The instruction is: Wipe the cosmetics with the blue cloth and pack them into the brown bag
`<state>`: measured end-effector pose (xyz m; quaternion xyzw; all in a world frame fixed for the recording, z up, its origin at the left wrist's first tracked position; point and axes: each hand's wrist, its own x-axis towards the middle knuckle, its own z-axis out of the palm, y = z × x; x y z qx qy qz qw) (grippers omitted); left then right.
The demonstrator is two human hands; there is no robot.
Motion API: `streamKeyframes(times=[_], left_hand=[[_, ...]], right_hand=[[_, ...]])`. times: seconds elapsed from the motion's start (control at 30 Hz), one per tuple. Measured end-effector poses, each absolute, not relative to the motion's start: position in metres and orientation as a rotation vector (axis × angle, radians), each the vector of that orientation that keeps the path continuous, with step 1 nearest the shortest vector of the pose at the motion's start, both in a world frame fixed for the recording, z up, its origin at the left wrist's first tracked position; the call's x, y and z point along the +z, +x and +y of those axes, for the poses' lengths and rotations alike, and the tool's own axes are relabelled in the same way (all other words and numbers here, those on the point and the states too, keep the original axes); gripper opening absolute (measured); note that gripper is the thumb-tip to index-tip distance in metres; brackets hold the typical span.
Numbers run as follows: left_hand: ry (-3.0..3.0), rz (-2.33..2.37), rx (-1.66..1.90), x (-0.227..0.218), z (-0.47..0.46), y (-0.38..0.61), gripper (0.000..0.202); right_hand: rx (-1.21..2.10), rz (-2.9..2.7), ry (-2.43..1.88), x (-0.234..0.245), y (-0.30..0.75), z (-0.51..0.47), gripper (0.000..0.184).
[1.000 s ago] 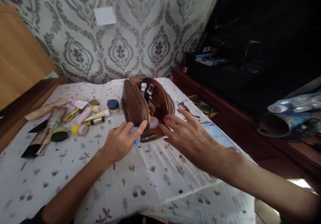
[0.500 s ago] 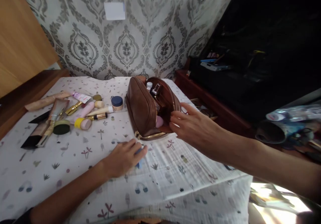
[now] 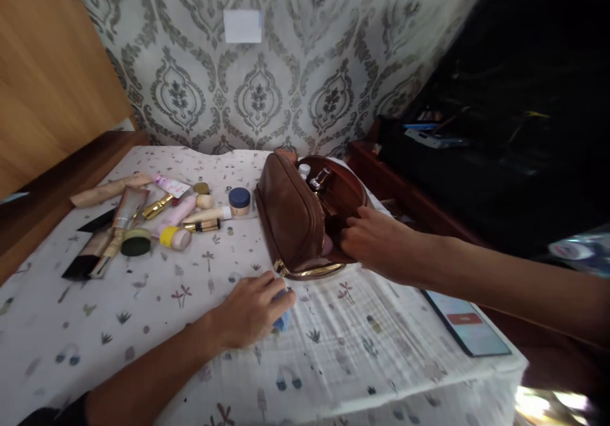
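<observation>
A brown zip makeup bag (image 3: 290, 216) stands unzipped on the patterned cloth. Inside it I see a white cap (image 3: 304, 170), a dark bottle with a shiny cap (image 3: 320, 179) and part of a pink item (image 3: 326, 245). My right hand (image 3: 374, 241) reaches over the bag's right side, its curled fingers inside the opening; whatever they hold is hidden. In front of the bag, my left hand (image 3: 257, 311) rests on the cloth, closed over a small, crumpled-looking blue cloth (image 3: 282, 319), mostly covered by the fingers.
Several cosmetics lie left of the bag, among them a blue-lidded jar (image 3: 239, 201), a green-lidded jar (image 3: 136, 242), a yellow-banded bottle (image 3: 175, 238) and a tube (image 3: 130, 206). A phone (image 3: 469, 324) lies at the right edge. Patterned wallpaper (image 3: 260, 95) backs the surface.
My right hand has gone from the bag's right rim further into the opening, fingers more curled. My left hand stays on the blue cloth. The view has shifted, showing the phone.
</observation>
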<state>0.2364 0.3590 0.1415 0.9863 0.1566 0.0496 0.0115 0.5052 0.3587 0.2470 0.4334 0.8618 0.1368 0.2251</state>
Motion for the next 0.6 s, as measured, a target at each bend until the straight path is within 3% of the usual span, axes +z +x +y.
streamKeyframes(times=[0.23,0.6], left_hand=[[3.054,0.531,0.203,0.141,0.359,0.235,0.037],[3.055,0.768,0.144,0.145,0.370,0.228,0.037]], right_hand=[[0.388,2.335,1.217,0.253,0.493,0.369,0.020],[0.560,2.739,1.246,0.246,0.514,0.331,0.019]])
